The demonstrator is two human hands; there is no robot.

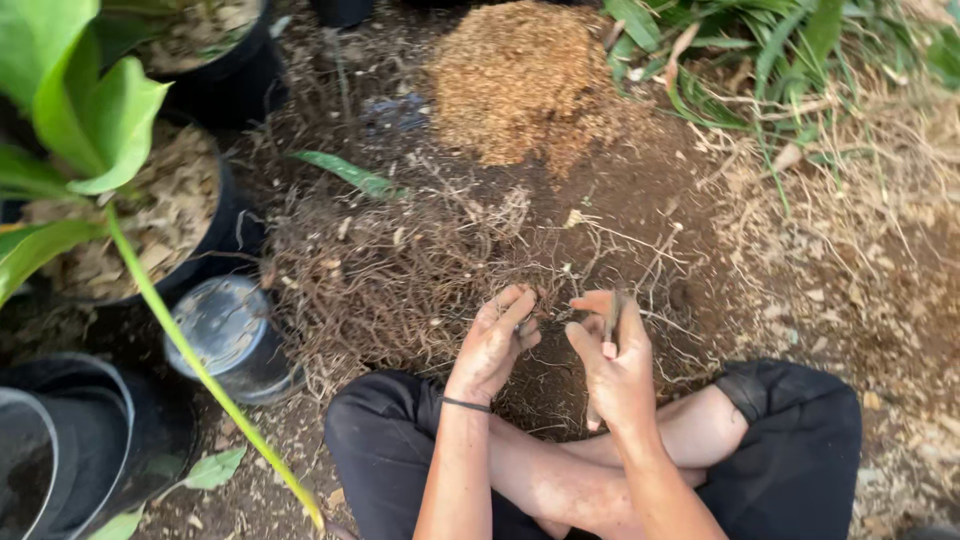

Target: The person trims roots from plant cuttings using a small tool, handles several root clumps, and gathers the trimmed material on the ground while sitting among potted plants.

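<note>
Head view, looking down on a person seated cross-legged on bare soil, dark trousers, knees cut off at the bottom edge. Left hand (497,340) curled, fingertips pinched into the mat of dry roots (400,270) spread just ahead of the legs; a thin dark band sits on that wrist. Right hand (615,365) closed around a slim tool (608,325), held upright with a pale tip showing below the thumb; its kind is hard to make out, since most of it is hidden in the fist. Both hands sit close together over the near edge of the root tangle, right hand just beside the left.

Counted: four black pots on the left, none seen whole. Two hold dry leaf litter, one of them (225,215) carrying the green-leaved plant (90,110) that blocks the left foreground. One small pot (228,335) lies tilted with a grey bottom showing. One large empty pot (90,440) is cut by the corner. One mound of tan sawdust-like material (520,80) lies beyond the roots. Green grass blades (760,50) top right, partly out of frame.
</note>
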